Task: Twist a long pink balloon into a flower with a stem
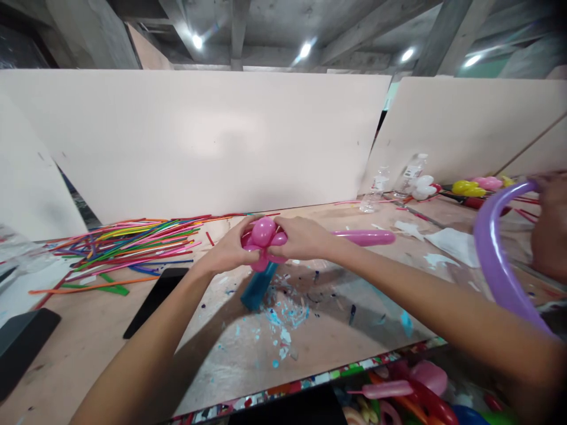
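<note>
My left hand [230, 248] and my right hand [303, 237] meet over the table, both closed around a pink twisted balloon [264, 239] with several small bubbles. Its long pink tail [365, 237] sticks out to the right behind my right hand. Right below the hands stands a blue balloon pump [257, 287], partly hidden by them.
A heap of uninflated coloured long balloons [128, 242] lies at the left, a black phone [155, 300] near it. Balloon scraps [283, 321] litter the wooden table [88, 342]. At the right, another person's hand [549, 218] holds a purple balloon [494, 254]. Water bottles [410, 176] stand at the back.
</note>
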### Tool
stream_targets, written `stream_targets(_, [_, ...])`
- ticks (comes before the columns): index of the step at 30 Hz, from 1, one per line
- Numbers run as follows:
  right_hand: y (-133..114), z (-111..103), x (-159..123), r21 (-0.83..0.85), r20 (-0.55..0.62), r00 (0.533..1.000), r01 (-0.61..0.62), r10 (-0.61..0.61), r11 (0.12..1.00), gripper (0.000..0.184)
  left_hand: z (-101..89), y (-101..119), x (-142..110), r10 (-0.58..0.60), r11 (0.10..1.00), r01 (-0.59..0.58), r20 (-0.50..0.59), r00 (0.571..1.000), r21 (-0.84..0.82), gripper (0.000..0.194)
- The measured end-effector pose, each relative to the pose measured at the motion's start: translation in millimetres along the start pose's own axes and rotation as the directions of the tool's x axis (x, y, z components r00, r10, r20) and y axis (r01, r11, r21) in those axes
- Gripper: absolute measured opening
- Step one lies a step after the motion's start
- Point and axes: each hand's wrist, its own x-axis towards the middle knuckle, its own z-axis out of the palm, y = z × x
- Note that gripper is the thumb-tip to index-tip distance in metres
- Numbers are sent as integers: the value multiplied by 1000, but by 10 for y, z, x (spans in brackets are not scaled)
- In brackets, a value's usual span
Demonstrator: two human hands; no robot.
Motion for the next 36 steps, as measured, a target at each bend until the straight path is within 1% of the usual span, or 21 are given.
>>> stream_targets(2, [-37,-9,-12,-113,-39,999,-15,11,993,49,45,-11,7,-3,999,1,-65,998,-33,80])
stream_targets(4, [-72,-3,-23,-190,-78,997,-27,12,981,52,95,-19,11,22,1000,-24,-142,990,-10,82])
stream_targets(6, [-104,8,-35,-245,-115,993,-35,6,969,56,140,-21,12,57,998,-52,-185,981,30,82])
stream_targets(8, [-132,19,-49,-285,-128,992,-36,-1,958,59,172,-12,2,69,995,-53,-194,979,83,81])
stream_targets(10, [-157,32,-65,-319,-123,992,-33,-7,947,59,190,7,-20,61,987,-27,-207,976,160,83])
stream_targets(13, [-188,61,-92,-357,-118,992,5,-51,934,55,199,35,-63,57,967,3,-227,972,255,87])
stream_targets(15, [-202,81,-110,-363,-110,990,40,-85,931,53,191,41,-85,67,958,-4,-211,975,286,85])
stream_targets(18, [-212,88,-143,-357,-91,991,58,-97,932,55,161,33,-97,83,940,-15,-186,979,341,76])
stream_targets(20, [-207,73,-168,-331,-52,994,73,-96,941,54,134,31,-97,73,936,-12,-160,984,351,76])
stream_targets(23, [-177,37,-205,-267,3,993,112,-115,957,52,98,46,-100,28,960,-3,-84,996,278,74])
stream_targets(25, [-149,11,-224,-223,15,991,132,-132,966,53,79,61,-106,18,976,-7,-48,999,219,72])
stream_targets(32, [-94,-111,-241,-20,77,989,128,-126,992,50,61,100,-134,10,987,-7,-22,1000,162,74])
stream_targets(34, [-94,-136,-230,0,95,988,120,-119,993,45,80,115,-136,32,986,-28,-21,999,164,74])
stream_targets(36, [-97,-142,-210,-14,103,990,103,-101,995,47,109,123,-126,46,986,-41,-29,998,164,74])
